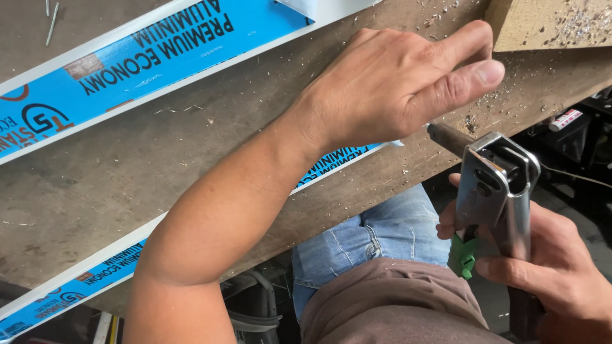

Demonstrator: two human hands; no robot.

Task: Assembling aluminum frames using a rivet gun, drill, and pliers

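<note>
At bench edge, head view: left hand (395,83) presses flat, fingers loosely curled, on an aluminium strip (95,277) running lower-left to upper-right. Right hand (561,267) is clenched round a metal hand tool (494,185), its nose just right of the strip's end.

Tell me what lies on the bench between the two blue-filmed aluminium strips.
In the head view, only bare, worn wooden bench top with scattered metal shavings lies between the upper strip and the lower strip; the left forearm crosses above it.
</note>
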